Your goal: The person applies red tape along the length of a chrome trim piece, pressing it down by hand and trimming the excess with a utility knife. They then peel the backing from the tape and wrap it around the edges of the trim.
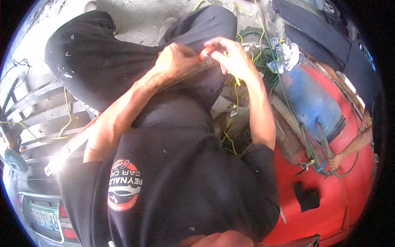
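While half-curled, right hand round a red object, left hand closed on a strip.

Left hand, right hand holding red object

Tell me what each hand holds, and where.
Left hand: a long strip, near one end. Right hand: a small red item, exact hold unclear.

Yellow cord lies across grey concrete floor.
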A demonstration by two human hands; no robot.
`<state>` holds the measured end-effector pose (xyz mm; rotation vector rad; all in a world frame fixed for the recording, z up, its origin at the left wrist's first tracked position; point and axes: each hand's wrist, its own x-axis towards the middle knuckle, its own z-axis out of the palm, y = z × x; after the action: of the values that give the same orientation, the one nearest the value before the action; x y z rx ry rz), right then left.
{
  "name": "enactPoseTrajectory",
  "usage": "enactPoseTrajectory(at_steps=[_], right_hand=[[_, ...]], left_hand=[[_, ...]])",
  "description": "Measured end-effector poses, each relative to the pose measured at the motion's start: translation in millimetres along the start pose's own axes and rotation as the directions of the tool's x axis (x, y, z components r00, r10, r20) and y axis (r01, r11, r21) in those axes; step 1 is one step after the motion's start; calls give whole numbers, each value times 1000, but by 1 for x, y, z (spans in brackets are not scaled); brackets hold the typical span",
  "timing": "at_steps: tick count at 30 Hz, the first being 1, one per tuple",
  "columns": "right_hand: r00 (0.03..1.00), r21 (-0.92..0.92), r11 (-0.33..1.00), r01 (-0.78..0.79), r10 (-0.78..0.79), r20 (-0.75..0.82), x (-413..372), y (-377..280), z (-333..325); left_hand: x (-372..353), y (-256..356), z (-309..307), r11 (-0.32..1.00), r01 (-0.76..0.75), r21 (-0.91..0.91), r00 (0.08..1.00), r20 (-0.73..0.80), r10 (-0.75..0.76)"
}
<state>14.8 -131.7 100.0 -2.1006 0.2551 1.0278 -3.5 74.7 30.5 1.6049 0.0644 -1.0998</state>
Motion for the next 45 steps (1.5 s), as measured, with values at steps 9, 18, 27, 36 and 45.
enactPoseTrajectory(at_steps=[9,18,27,36,45], right_hand=[[996,45,995,85,-86,26,7,9,-4],[878,-81,888,452,-459,-133,-18,15,-6],[589,-493,693,525,-715,-377,-65,44,35],[585,-406,702,585,-712,-388,-58,57,42],[683,-320,762,563,-647,-340,-53,19,14]], left_hand=[[-18,4,-42,998,57,-27,970,237,-49],[-16,7,-19,970,-116,212,976,208,71],[-33,8,10,897,-391,206,920,102,378],[-33,-1,19,611,-595,523,714,-7,701],[-21,6,5,927,-344,151,939,61,338]])
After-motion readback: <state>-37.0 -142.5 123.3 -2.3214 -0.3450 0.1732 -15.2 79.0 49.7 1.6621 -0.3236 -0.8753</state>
